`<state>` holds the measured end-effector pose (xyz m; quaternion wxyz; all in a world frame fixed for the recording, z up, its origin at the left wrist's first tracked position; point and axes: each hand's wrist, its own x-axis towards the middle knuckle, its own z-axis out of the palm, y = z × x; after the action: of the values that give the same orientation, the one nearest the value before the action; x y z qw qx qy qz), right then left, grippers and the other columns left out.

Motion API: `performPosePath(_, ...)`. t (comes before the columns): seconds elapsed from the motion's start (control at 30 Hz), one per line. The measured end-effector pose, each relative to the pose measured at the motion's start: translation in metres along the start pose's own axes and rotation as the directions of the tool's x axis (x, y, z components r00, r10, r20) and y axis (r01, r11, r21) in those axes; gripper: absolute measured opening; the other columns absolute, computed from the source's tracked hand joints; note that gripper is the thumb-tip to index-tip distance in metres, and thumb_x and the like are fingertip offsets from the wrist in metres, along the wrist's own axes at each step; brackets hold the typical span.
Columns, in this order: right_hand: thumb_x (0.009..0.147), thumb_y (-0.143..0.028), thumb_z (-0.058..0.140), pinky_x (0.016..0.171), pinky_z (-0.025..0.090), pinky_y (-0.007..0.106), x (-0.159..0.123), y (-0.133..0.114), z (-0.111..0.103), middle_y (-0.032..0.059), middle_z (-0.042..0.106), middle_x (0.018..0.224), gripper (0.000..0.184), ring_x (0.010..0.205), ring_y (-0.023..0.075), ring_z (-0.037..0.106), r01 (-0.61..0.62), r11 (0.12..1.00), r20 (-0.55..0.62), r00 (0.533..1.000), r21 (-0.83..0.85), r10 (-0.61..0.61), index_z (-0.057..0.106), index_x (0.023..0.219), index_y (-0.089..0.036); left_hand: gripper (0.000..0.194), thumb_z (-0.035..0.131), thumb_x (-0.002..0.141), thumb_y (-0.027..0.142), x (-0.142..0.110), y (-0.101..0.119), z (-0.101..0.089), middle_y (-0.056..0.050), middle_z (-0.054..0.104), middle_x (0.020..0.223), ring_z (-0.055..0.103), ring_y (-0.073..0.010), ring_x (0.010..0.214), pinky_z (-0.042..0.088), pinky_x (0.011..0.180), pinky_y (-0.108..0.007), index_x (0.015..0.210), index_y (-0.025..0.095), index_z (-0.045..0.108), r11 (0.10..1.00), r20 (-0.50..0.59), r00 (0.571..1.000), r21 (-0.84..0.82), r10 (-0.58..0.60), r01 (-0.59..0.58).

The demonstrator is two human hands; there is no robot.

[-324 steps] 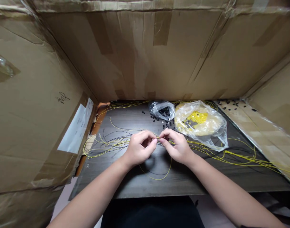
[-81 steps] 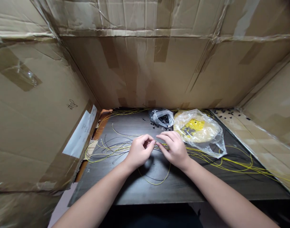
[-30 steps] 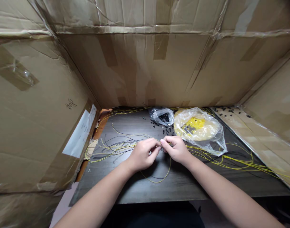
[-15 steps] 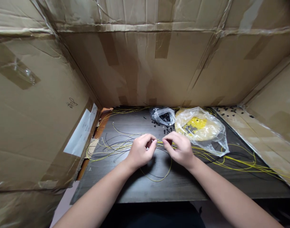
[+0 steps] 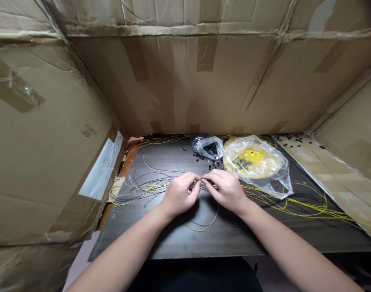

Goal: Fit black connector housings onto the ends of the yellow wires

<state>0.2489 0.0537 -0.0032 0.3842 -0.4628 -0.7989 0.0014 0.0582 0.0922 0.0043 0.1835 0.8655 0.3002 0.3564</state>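
Observation:
My left hand (image 5: pixel 181 192) and my right hand (image 5: pixel 226 190) meet over the middle of the dark table, thumb and fingertips pinched together. Between the fingertips is something tiny, partly hidden; its kind I cannot make out. Thin yellow wires (image 5: pixel 261 195) and thin dark wires (image 5: pixel 170 178) run under both hands and fan out to either side. One yellow wire (image 5: pixel 214 221) curves in a loop toward me below the hands. Beyond my right hand lie small black pieces (image 5: pixel 215 165).
A clear bag of black pieces (image 5: pixel 214 150) and a larger clear bag of yellow pieces (image 5: pixel 254 156) stand at the back of the table (image 5: pixel 173 243). Cardboard walls (image 5: pixel 173 89) enclose the left, back and right. More black pieces (image 5: pixel 299 141) lie on cardboard at the right.
My right hand has moved left, closing the gap, and its fingertips now meet those of my left hand. My left hand stays nearly in place, still pinched.

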Motion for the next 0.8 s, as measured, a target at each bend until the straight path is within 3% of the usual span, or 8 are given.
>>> performPosePath(0.23, 0.097, -0.022, 0.051, 0.075, 0.047, 0.031, 0.000, 0.005, -0.004, 0.0068, 0.066, 0.087, 0.015, 0.080, 0.0183, 0.060, 0.049, 0.999, 0.121, 0.992, -0.014, -0.047, 0.064, 0.096, -0.016, 0.010, 0.051, 0.093, 0.018, -0.002, -0.005, 0.002, -0.004, 0.064, 0.080, 0.056, -0.0133, 0.068, 0.042, 0.063, -0.025, 0.091, 0.016, 0.061, 0.996, 0.065, 0.997, 0.073, 0.051, -0.056)
performPosePath(0.4, 0.094, -0.020, 0.052, 0.071, 0.045, 0.029, 0.000, 0.007, -0.004, 0.0055, 0.063, 0.081, 0.012, 0.077, 0.0173, 0.058, 0.053, 0.999, 0.133, 0.990, 0.009, -0.054, 0.062, 0.090, -0.017, 0.013, 0.049, 0.095, 0.021, -0.003, -0.005, 0.003, -0.005, 0.066, 0.085, 0.060, -0.0149, 0.072, 0.045, 0.066, -0.026, 0.094, 0.017, 0.061, 0.990, 0.090, 0.994, 0.114, 0.070, -0.080)
performPosePath(0.6, 0.092, -0.018, 0.052, 0.071, 0.044, 0.028, 0.000, 0.008, -0.003, 0.0048, 0.062, 0.080, 0.010, 0.075, 0.0166, 0.057, 0.048, 0.999, 0.128, 0.990, 0.025, -0.051, 0.061, 0.087, -0.017, 0.021, 0.049, 0.096, 0.021, -0.004, -0.006, 0.004, -0.006, 0.069, 0.097, 0.064, -0.0159, 0.081, 0.049, 0.073, -0.026, 0.114, 0.019, 0.059, 0.992, 0.101, 0.994, 0.105, 0.052, -0.063)
performPosePath(0.8, 0.093, -0.021, 0.053, 0.069, 0.044, 0.028, 0.000, 0.011, 0.000, 0.0039, 0.062, 0.079, 0.011, 0.074, 0.0160, 0.057, 0.015, 1.000, 0.130, 0.991, 0.028, -0.019, 0.062, 0.088, -0.018, 0.015, 0.048, 0.097, 0.021, -0.004, -0.011, 0.005, -0.005, 0.068, 0.090, 0.064, -0.0165, 0.081, 0.049, 0.072, -0.027, 0.097, 0.018, 0.063, 0.990, 0.115, 0.991, 0.121, 0.061, -0.075)
